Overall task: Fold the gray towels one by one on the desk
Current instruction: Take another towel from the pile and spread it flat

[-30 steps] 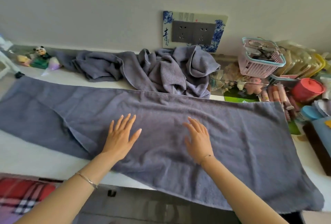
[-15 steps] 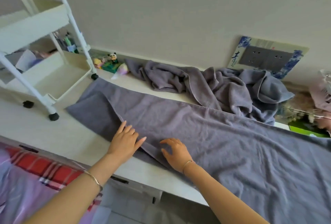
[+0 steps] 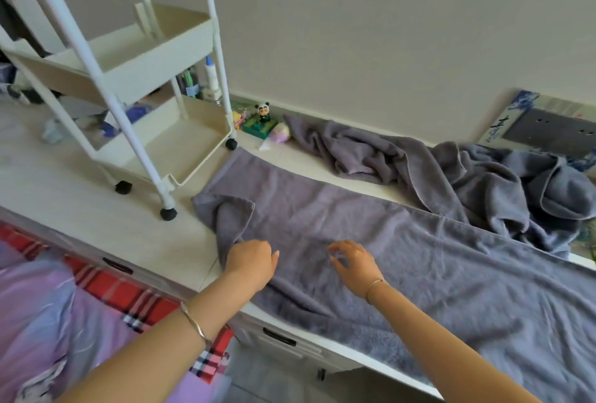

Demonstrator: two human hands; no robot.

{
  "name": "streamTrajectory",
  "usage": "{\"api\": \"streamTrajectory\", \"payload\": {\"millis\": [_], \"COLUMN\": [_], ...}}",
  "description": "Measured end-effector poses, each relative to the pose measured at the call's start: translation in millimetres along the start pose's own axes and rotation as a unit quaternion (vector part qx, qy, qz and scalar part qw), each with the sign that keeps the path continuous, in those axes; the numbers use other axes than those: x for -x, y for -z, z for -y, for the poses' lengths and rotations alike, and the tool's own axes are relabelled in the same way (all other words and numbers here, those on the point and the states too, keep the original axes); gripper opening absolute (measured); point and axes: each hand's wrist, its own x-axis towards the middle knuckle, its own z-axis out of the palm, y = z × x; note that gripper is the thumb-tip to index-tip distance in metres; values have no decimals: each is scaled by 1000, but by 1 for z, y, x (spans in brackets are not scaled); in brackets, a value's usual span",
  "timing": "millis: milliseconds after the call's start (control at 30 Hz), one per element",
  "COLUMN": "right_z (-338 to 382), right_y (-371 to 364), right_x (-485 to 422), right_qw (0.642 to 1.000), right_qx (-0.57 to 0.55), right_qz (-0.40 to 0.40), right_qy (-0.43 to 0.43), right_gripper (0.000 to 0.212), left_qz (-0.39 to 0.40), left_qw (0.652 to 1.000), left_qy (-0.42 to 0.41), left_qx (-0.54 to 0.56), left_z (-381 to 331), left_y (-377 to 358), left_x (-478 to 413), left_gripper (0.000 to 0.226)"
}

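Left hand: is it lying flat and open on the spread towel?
No, the left hand has its fingers curled round the bunched near edge of the spread towel at its left end.

Dark calligraphy character "青" on decorated socket surround (image 3: 501, 125); nothing else legible.

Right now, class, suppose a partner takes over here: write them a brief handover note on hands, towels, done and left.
Left hand: grips the near left edge of the spread towel.
Right hand: fingers loosely curled over it, holding nothing.
Towel heap lies at the back by the wall.
Done: one towel laid out along the desk, left corner flipped over.
Left: fold it, then the heap.
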Motion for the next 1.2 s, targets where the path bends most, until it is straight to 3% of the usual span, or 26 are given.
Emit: {"api": "streamTrajectory", "payload": {"millis": [67, 167, 300, 600, 700, 800, 900, 1000, 1133, 1200], "right_z": [3, 2, -18, -107, -133, -150, -161, -160, -162, -169], "right_y": [2, 14, 40, 82, 82, 87, 96, 114, 137, 133], "right_x": [-7, -23, -43, -74, -77, -79, -82, -88, -112, -120], "right_qw": [1000, 999, 994, 972, 966, 951, 936, 913, 898, 908], "right_qx": [-8, -15, -35, 2, 61, 107, 127, 158, 171, 177], "right_qz": [-4, -20, -82, -181, -217, -283, -327, -370, -398, -375], "right_qy": [-6, -19, -57, -153, -128, -65, 12, 66, 75, 59], "right_gripper": [29, 36, 43, 41, 28, 17, 26, 34, 33, 33], "left_qz": [-25, -67, -51, -86, -88, -164, -201, -237, -349, -339], "left_qw": [1000, 995, 978, 973, 974, 959, 947, 925, 899, 910], "left_qy": [1, -19, -79, -120, -127, -131, -153, -172, -125, -90], "left_qx": [-5, 75, 187, 176, 165, 188, 197, 243, 233, 222], "left_z": [6, 11, 2, -39, -51, -55, -53, -56, -67, -73], "left_y": [4, 2, -1, -9, -18, -18, -25, -18, 8, 4], "left_x": [-11, -30, -62, -156, -190, -217, -228, -230, -254, -260], "left_gripper": [44, 41, 49, 54, 51, 40, 17, 19, 17, 7]}}
